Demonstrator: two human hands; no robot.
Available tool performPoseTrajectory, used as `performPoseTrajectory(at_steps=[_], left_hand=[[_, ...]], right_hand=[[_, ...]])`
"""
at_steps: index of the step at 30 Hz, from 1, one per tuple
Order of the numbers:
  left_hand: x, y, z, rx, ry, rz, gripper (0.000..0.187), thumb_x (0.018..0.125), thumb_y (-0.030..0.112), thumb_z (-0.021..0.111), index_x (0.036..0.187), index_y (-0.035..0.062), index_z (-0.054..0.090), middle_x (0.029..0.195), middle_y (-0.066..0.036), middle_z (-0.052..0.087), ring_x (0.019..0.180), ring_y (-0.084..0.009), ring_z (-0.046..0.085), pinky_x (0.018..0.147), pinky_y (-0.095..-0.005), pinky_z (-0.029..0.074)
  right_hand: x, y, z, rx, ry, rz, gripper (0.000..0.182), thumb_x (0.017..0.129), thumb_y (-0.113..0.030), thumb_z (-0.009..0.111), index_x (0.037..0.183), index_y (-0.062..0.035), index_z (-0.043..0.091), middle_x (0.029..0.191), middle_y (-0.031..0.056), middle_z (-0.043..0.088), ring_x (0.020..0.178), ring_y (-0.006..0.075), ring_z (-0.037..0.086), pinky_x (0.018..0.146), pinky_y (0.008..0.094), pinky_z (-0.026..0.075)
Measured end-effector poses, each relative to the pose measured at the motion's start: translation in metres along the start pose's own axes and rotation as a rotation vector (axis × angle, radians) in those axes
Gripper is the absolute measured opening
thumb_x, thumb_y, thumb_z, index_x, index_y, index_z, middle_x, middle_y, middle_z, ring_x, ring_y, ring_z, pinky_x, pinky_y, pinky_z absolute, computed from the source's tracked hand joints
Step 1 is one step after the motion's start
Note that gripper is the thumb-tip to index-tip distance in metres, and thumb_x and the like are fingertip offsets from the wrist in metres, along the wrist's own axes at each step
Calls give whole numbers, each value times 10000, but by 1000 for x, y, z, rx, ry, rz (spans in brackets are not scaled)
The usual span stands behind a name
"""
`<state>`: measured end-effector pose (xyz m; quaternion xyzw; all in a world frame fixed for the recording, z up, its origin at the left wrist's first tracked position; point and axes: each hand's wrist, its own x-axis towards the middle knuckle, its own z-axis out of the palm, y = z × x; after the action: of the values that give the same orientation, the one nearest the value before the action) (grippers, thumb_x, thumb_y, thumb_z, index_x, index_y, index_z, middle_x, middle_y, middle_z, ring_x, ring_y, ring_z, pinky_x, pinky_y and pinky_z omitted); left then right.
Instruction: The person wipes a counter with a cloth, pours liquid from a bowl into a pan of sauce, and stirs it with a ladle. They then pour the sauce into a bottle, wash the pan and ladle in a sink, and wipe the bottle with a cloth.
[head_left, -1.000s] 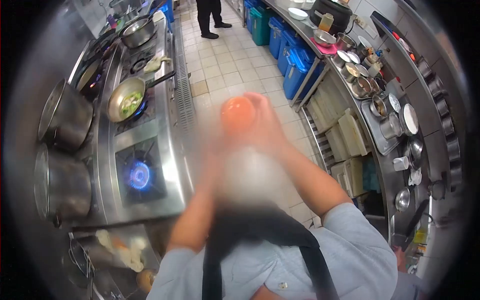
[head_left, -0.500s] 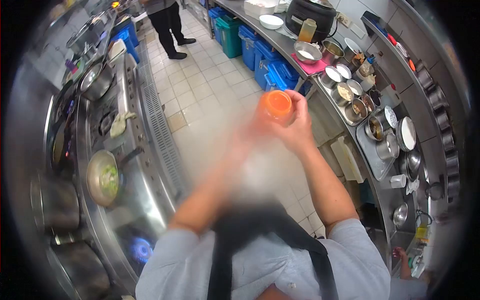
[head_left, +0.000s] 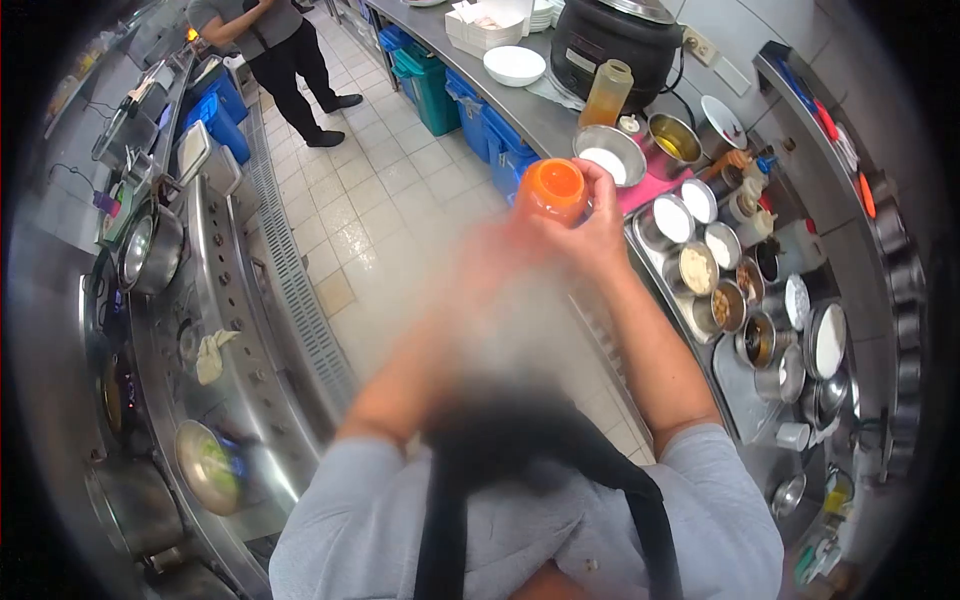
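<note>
An orange container (head_left: 556, 192) with a round rim is held up in front of me, near the edge of the right counter. My right hand (head_left: 592, 232) grips its right side, fingers wrapped round it. A blurred patch covers most of my left hand (head_left: 500, 255), which reaches to the container's lower left; its fingers cannot be made out. Beyond the container, a steel bowl of white contents (head_left: 610, 157) stands beside a pink cloth (head_left: 650, 190).
On the left stove (head_left: 265, 400) sit a pan with green food (head_left: 212, 468) and a cloth (head_left: 213, 357). The right counter holds several steel pots, a squeeze bottle (head_left: 606, 95) and a black soup warmer (head_left: 612, 50). A person (head_left: 275, 60) stands in the aisle.
The view has moved towards the right counter, whose pots and bottle now look closer. The container stays in my grasp at nearly the same spot. The other person's arms now show.
</note>
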<state>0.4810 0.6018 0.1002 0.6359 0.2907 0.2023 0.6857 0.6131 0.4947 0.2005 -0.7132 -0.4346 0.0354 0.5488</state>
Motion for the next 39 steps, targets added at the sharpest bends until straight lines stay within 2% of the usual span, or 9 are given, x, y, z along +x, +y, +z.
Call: performPoseTrajectory(at_steps=[9, 12, 16, 18, 25, 28, 34, 37, 39], left_hand=[[162, 26, -11, 21, -295, -41, 584, 816, 128, 743, 1260, -26, 396, 1199, -196, 578, 1130, -249, 570, 966, -376, 472], [243, -49, -6, -67, -285, 53, 582, 812, 116, 741, 1254, -37, 395, 1198, -194, 576, 1112, -251, 578, 964, -385, 477], [285, 19, -17, -49, -564, -18, 575, 809, 123, 745, 1245, -37, 406, 1195, -181, 579, 1102, -248, 581, 964, -390, 479], [310, 10, -15, -87, -532, 0, 594, 799, 146, 760, 1250, -23, 412, 1184, -166, 582, 1093, -240, 581, 949, -383, 485], [369, 25, -1, 169, -666, -77, 615, 796, 194, 771, 1268, 17, 419, 1174, -159, 578, 1063, -222, 578, 907, -365, 492], [392, 3, 6, 344, -556, 37, 626, 798, 197, 768, 1280, 16, 413, 1198, -146, 573, 1060, -209, 577, 916, -368, 483], [383, 63, 20, 588, -584, 339, 800, 767, 198, 783, 1403, 12, 336, 1344, -159, 488, 1255, -281, 467, 1060, -411, 366], [388, 93, 18, 325, -751, 224, 897, 748, 227, 796, 1456, 21, 286, 1444, -191, 374, 1373, -312, 326, 1122, -430, 272], [396, 82, 16, 197, -804, 443, 928, 734, 253, 802, 1467, 27, 280, 1505, -215, 277, 1414, -329, 251, 1145, -437, 218]], right_hand=[[118, 64, 18, -71, 70, 83, 784, 638, -225, 830, 1276, -18, 424, 1215, 154, 570, 1149, 261, 562, 981, 356, 442], [150, 89, 29, -134, 135, 114, 775, 639, -225, 830, 1271, -24, 429, 1196, 149, 581, 1146, 264, 566, 974, 353, 447], [186, 111, 42, -166, 219, 189, 764, 641, -225, 828, 1265, -27, 433, 1193, 148, 581, 1141, 266, 568, 970, 355, 451], [199, 116, 47, -142, 259, 240, 764, 646, -117, 830, 1279, -30, 412, 1182, 90, 562, 1117, 189, 545, 1000, 332, 421], [226, 169, 56, -69, 404, 260, 787, 621, -203, 848, 1265, -26, 433, 1203, 145, 561, 1127, 253, 571, 971, 360, 458], [238, 174, 56, -83, 413, 330, 794, 621, -203, 851, 1270, -19, 432, 1213, 148, 554, 1131, 258, 571, 979, 365, 456], [245, 181, 49, -103, 399, 334, 798, 622, -200, 864, 1276, -23, 442, 1235, 162, 556, 1140, 267, 580, 960, 363, 477], [241, 169, 45, -153, 402, 304, 834, 620, -177, 878, 1312, -33, 435, 1297, 170, 540, 1169, 283, 572, 956, 363, 482], [238, 162, 43, -277, 410, 278, 900, 604, -187, 893, 1353, -44, 415, 1358, 171, 509, 1207, 294, 548, 971, 367, 474]])
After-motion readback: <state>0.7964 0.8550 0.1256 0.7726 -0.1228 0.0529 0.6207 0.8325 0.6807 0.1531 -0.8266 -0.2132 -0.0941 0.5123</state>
